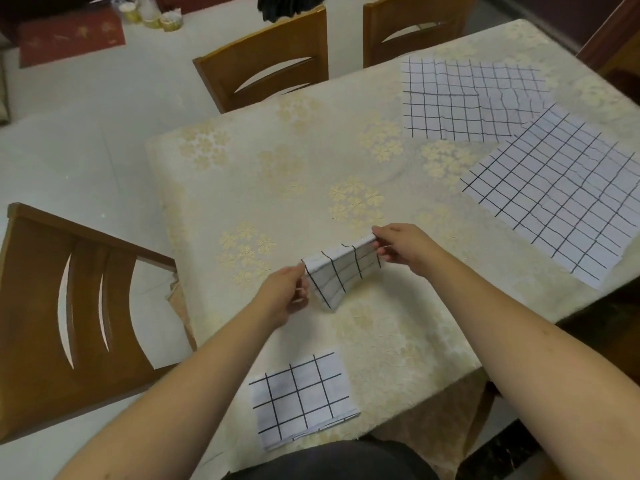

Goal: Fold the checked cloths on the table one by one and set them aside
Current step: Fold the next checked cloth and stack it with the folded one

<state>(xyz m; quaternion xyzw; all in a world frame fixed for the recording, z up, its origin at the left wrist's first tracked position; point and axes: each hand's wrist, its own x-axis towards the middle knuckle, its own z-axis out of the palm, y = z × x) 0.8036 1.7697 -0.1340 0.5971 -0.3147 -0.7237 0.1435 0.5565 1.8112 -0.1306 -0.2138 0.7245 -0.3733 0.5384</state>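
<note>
The worktop [277, 188], covered in a cream floral-patterned tablecloth, was ringed by brown wooden chairs [263, 74]. Two unfolded white black-checked cloths were spread at far right: a large one [561, 202] and an overlapped one [460, 98] behind it. A folded checked cloth [301, 396] was laid at the near edge. A small half-folded checked cloth [343, 271] was held above mid-worktop, pinched at its ends by the left hand [284, 299] and right hand [405, 247].
</note>
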